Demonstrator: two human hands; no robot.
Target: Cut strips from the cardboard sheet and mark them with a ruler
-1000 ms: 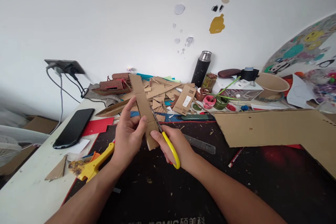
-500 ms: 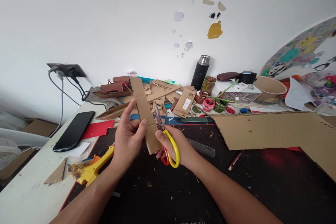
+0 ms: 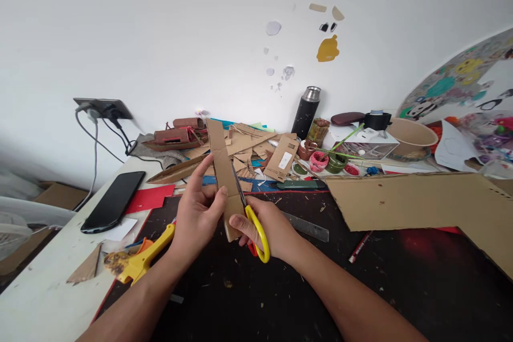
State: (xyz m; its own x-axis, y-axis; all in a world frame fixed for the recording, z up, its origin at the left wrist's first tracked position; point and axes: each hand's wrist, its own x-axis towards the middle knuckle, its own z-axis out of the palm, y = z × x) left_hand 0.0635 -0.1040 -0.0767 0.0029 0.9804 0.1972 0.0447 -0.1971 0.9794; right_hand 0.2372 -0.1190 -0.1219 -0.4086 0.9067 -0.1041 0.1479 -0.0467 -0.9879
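Black phone (image 3: pixel 112 202) flat on the surface (image 3: pixel 44 283), about half past eight, taking mid-view as the clock's centre; no brand legible. Yellow glue gun (image 3: pixel 140 261) at 8 o'clock, partly behind the left forearm. Red paper (image 3: pixel 150 197) just beside the phone.

Left hand (image 3: pixel 202 214), half past seven: gripping the cardboard strip (image 3: pixel 225 173), thumb on the near face, index finger along the left edge, remaining fingers partly hidden.

Strip: just off centre toward 8 o'clock, held up over the dark mat (image 3: pixel 224 310), long axis running roughly 11 to 5. Faint cross creases visible. Handling estimate: very light, fairly stiff along its length, apt to fold at the creases; dry, not slippery; hard pinching would probably crush it. Best hold: flat pinch near mid-length, fingertips clear of the right edge.

Scissors (image 3: pixel 260 230), 6 o'clock, blades lying along the strip's right edge; cannot tell whether they bite into it. Right hand (image 3: pixel 268 224), 6 o'clock: gripping the handles, thumb at the yellow loop.

Printed scrap (image 3: pixel 282 157), near 3 o'clock: white label, dark print block; text too small to read. Black flask (image 3: pixel 306 115), 2 o'clock: no lettering made out. Pencil (image 3: pixel 359 247), 4 o'clock: pale marks, illegible. Large cardboard sheet (image 3: pixel 401 203), between 3 and 4: dark marks at its far right, not readable.
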